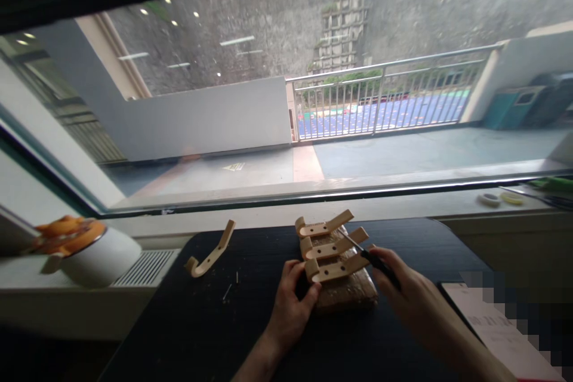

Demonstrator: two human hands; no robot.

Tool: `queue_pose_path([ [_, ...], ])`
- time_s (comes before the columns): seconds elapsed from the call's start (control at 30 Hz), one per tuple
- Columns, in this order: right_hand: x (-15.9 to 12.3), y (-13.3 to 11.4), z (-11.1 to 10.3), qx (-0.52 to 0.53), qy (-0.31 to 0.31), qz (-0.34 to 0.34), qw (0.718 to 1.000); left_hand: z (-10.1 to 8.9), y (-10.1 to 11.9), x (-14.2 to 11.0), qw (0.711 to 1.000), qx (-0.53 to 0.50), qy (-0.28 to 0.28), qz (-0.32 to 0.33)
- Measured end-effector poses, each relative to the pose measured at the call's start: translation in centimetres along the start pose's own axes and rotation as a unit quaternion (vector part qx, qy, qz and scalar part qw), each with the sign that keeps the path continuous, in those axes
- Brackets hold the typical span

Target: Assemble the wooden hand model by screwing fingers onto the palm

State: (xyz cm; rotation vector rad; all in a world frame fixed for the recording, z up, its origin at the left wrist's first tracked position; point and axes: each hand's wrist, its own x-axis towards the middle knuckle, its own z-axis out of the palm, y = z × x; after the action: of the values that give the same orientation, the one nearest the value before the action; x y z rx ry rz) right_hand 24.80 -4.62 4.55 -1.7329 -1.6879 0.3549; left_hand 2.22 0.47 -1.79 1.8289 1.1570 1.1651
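Three pale wooden hooks lie side by side across a block wrapped in brown tape (347, 295). My left hand (290, 301) is closed, thumb and fingers pinching the curled end of the nearest wooden hook (335, 271). Above it in the frame are the middle wooden hook (329, 249) and the far wooden hook (319, 230); dark holes show in all three. In my right hand (405, 280) is a screwdriver (385, 267) with a black handle. Its thin shaft points up and left over the hooks' straight ends; whether the tip touches anything is unclear.
On the black table (179, 334) lie a loose wooden hook (215, 258) and two small screws or nails (227, 293). A clipboard with paper (487, 322) is at the right. The sill holds a white pot (102, 256) and tape rolls (489, 199), before a large window.
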Motion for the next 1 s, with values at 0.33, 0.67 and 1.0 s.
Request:
queue_pose_path([
  [0.33,-0.2,-2.0,1.4,-0.043,-0.089,-0.071,0.993,-0.1,0.3,0.0,1.000,-0.005,-0.011,-0.004],
  [0.67,-0.5,-1.9,1.7,-0.046,-0.085,-0.082,0.992,0.1,0.1,-0.1,1.000,-0.002,-0.006,0.007],
  [1.0,0.1,-2.9,0.9,-0.054,-0.073,-0.119,0.989,0.0,0.0,-0.2,1.000,-0.004,-0.016,0.001],
])
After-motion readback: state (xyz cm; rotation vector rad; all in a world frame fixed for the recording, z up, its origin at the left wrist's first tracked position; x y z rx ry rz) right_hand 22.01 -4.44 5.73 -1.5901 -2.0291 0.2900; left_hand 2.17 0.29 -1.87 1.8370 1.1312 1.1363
